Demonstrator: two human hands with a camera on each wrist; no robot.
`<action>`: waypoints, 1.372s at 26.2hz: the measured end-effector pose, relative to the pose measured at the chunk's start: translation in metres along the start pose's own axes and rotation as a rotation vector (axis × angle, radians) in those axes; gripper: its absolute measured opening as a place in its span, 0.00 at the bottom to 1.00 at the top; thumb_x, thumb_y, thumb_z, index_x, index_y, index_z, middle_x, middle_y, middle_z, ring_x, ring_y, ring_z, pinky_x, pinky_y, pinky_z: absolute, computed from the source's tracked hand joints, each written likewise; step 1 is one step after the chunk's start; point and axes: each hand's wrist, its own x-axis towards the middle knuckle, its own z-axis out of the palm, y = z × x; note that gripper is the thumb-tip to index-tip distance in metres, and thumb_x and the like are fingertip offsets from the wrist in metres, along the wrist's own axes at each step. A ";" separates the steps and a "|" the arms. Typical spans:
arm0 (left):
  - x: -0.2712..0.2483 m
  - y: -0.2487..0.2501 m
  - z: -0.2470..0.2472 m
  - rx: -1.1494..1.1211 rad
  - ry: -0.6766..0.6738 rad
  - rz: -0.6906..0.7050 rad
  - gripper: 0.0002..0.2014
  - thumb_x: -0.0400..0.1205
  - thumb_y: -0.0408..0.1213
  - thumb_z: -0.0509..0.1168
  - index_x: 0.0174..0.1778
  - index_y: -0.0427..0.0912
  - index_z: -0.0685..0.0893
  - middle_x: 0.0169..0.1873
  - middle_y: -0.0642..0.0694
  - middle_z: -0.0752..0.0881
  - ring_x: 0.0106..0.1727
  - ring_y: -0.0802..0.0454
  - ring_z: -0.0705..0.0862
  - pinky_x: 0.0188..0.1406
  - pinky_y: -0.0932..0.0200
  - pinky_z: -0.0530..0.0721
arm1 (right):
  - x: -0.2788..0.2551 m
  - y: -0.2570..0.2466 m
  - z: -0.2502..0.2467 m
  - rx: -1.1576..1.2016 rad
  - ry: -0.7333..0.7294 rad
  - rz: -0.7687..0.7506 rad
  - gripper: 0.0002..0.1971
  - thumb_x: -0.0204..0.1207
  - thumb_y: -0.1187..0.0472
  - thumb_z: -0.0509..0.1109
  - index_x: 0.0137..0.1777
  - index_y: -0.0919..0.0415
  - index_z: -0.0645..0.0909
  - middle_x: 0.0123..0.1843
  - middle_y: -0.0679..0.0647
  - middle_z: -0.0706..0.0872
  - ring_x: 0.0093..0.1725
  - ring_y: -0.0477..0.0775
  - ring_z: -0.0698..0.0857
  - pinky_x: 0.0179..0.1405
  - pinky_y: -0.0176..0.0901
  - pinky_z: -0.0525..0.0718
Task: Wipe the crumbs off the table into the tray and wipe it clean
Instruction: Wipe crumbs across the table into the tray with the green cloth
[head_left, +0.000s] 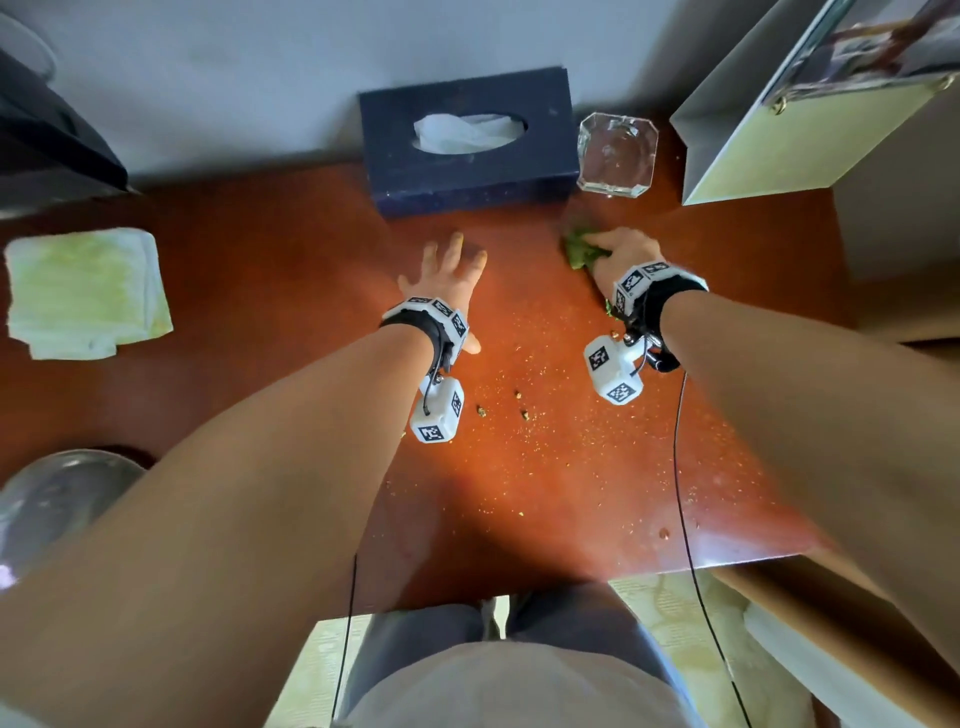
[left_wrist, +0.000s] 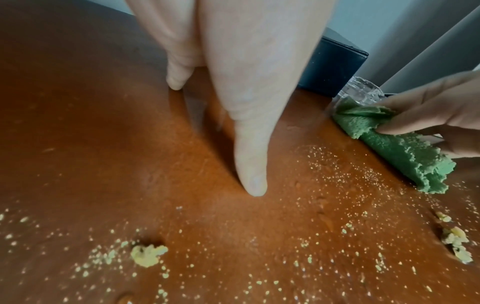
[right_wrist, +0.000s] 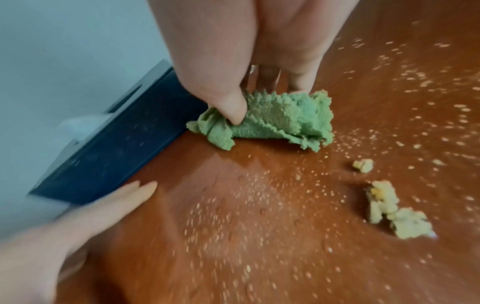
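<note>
A reddish wooden table (head_left: 291, 249) stands against a grey wall, with a dark tissue box (head_left: 470, 145) and a glass tray (head_left: 617, 155) at its far edge. From above, the left hand (head_left: 447, 270) lies flat with fingers spread; the right hand (head_left: 621, 252) clutches a green cloth (head_left: 582, 248) just before the tray. The left wrist view shows crumbs (left_wrist: 148, 255) scattered near the thumb. In the right wrist view, thumb and fingers (right_wrist: 228, 107) pinch the bunched cloth against the wood, with crumbs nearer the front edge.

Head view looks steeply down; wrist views skim table (left_wrist: 130, 164) close, sharing green cloth (right_wrist: 272, 119).
</note>
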 end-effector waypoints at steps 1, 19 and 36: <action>0.000 0.000 0.000 0.000 0.000 -0.002 0.66 0.61 0.49 0.85 0.85 0.56 0.44 0.84 0.49 0.32 0.85 0.37 0.36 0.74 0.18 0.56 | -0.002 -0.005 0.005 -0.034 -0.043 -0.084 0.23 0.80 0.63 0.63 0.69 0.38 0.80 0.68 0.48 0.83 0.48 0.52 0.84 0.44 0.38 0.84; -0.001 -0.002 -0.003 -0.029 0.000 0.009 0.67 0.61 0.50 0.85 0.86 0.56 0.43 0.85 0.49 0.33 0.85 0.37 0.36 0.75 0.19 0.55 | -0.051 -0.034 0.045 -0.226 -0.397 -0.370 0.16 0.82 0.60 0.61 0.63 0.52 0.87 0.58 0.49 0.88 0.47 0.51 0.82 0.42 0.36 0.78; 0.002 -0.005 0.001 0.000 0.019 0.032 0.66 0.62 0.54 0.84 0.86 0.56 0.43 0.85 0.48 0.33 0.85 0.36 0.37 0.76 0.20 0.55 | -0.063 -0.020 0.058 -0.199 -0.330 -0.222 0.25 0.79 0.70 0.61 0.69 0.44 0.81 0.72 0.49 0.80 0.44 0.47 0.85 0.30 0.33 0.81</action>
